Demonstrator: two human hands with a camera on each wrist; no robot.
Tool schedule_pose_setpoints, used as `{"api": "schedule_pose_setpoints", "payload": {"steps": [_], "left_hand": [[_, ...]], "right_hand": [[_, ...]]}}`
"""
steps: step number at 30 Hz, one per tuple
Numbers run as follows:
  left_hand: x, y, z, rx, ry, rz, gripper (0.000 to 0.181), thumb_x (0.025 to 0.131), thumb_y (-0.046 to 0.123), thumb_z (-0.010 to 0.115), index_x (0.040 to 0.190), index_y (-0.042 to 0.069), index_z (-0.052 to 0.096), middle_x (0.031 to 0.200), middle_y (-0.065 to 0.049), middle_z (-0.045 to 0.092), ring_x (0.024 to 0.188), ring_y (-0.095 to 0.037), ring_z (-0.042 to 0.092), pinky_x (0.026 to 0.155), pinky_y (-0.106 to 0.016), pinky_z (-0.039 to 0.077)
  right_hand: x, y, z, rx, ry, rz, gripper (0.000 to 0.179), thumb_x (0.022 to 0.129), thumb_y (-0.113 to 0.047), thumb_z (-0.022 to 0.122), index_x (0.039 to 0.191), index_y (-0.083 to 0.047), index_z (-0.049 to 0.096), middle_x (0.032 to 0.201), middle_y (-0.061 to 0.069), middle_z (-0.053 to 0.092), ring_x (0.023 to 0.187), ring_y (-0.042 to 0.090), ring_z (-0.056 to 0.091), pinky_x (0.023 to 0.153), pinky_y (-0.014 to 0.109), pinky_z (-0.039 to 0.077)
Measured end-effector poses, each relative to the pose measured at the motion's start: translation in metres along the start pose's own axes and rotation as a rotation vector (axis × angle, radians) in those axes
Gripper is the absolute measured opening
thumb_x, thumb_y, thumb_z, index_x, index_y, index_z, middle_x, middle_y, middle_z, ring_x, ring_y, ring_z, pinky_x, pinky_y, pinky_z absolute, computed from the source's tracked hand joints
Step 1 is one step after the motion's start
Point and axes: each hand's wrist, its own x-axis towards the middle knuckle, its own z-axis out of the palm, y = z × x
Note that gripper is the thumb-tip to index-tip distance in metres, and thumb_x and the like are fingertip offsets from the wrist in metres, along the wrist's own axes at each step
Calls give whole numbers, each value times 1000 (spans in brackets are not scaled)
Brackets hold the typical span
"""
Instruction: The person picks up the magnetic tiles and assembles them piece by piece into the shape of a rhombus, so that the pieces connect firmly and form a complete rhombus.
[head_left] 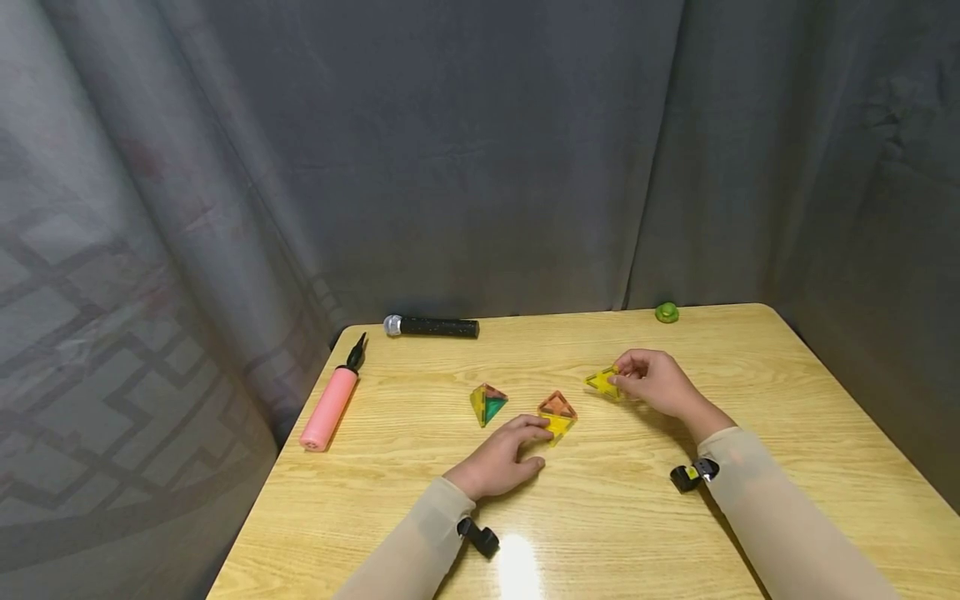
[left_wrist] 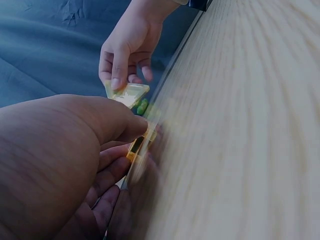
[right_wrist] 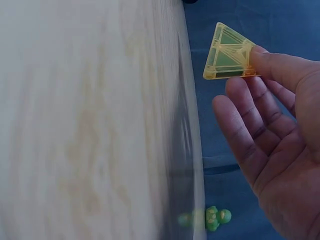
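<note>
My right hand (head_left: 654, 383) pinches a yellow see-through triangular magnetic tile (right_wrist: 230, 52) by one corner, between thumb and fingers, and holds it above the table. My left hand (head_left: 502, 460) lies low over the tabletop, fingertips on a flat yellow triangular tile (head_left: 557, 425) and its thumb apart from them. That tile joins edge to edge with an orange triangular tile (head_left: 557, 404) on its far side. A small pyramid (head_left: 489, 404) of yellow, red and green triangular tiles stands left of these. In the left wrist view, the left fingers partly hide the tiles.
A black microphone (head_left: 431, 327) with a silver head lies along the back edge of the wooden table (head_left: 600, 517). On the left side rests a pink hand pump (head_left: 331, 408) with a black nozzle. A small green toy (head_left: 667, 312) sits at the back right. Grey curtains surround the table.
</note>
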Motion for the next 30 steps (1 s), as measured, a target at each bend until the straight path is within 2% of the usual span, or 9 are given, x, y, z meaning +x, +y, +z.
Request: {"api": "schedule_pose_setpoints", "payload": {"steps": [6, 12, 25, 30], "left_hand": [[0, 1, -1, -8, 8, 8, 42, 103, 19, 67, 144, 12, 62, 156, 2, 48, 147, -16, 42, 120, -36, 37], [-1, 1, 0, -20, 9, 4, 41, 103, 19, 67, 144, 12, 63, 156, 2, 48, 147, -16, 41, 120, -36, 37], [0, 0, 1, -19, 14, -1, 41, 103, 20, 67, 143, 14, 63, 156, 4, 48, 147, -17, 42, 121, -37, 36], [0, 0, 1, -17, 11, 2, 41, 103, 19, 67, 143, 13, 63, 156, 3, 49, 147, -17, 42, 121, -38, 36]], "right_hand": [[-1, -5, 4, -1, 26, -48, 13, 95, -15, 79, 104, -8, 72, 89, 8, 65, 76, 23, 60, 58, 29, 53], [-2, -14, 9, -37, 51, -99, 9, 96, -15, 79, 102, -13, 72, 91, 3, 67, 83, 24, 61, 65, 30, 53], [-4, -27, 11, -54, 0, -136, 9, 98, -12, 76, 107, -15, 76, 97, 1, 70, 91, 22, 63, 75, 36, 55], [-6, -34, 11, -43, -23, -141, 11, 97, -13, 77, 108, -16, 78, 98, 0, 71, 93, 22, 63, 75, 35, 56]]}}
